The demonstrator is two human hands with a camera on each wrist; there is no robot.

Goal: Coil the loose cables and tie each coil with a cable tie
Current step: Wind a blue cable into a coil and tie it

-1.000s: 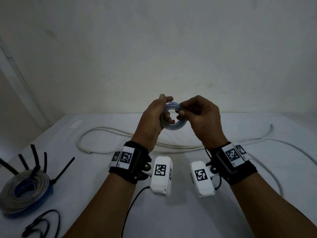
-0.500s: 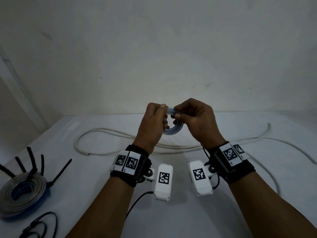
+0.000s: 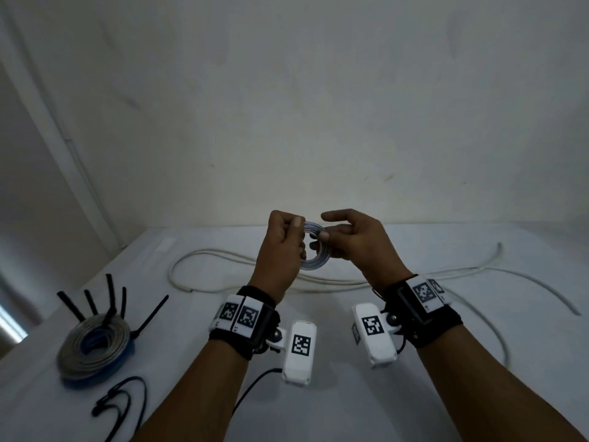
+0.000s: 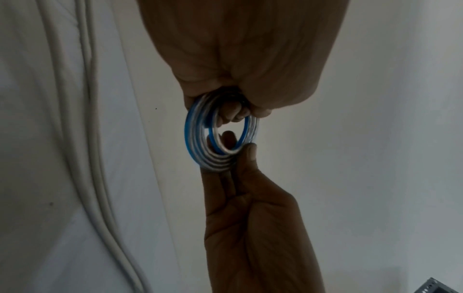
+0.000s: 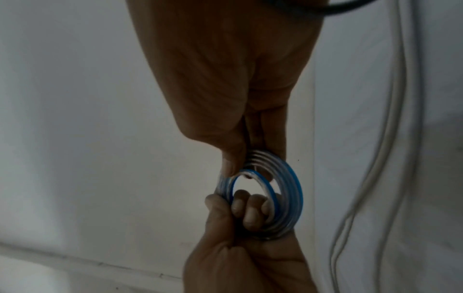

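A small coil of blue-and-clear cable (image 3: 315, 261) hangs in the air between both hands, above the white table (image 3: 318, 409). My left hand (image 3: 298, 240) grips its left side with fingers curled through the ring, as the left wrist view shows of the coil (image 4: 194, 138). My right hand (image 3: 323, 239) pinches the opposite edge between thumb and fingers, index finger raised. In the right wrist view the coil (image 5: 291, 188) sits between the two hands. A long loose white cable (image 3: 223, 255) snakes across the table behind.
At the left lies a larger coil of clear and blue cable (image 3: 94, 349) with several black cable ties (image 3: 110, 299) sticking up. A thin black cord (image 3: 119, 405) lies in front of it. The wall (image 3: 287, 122) rises just behind the table.
Both hands have turned the small coil from facing me to a more tilted, edge-on pose. My right index finger has lifted off it. Both hands keep hold.
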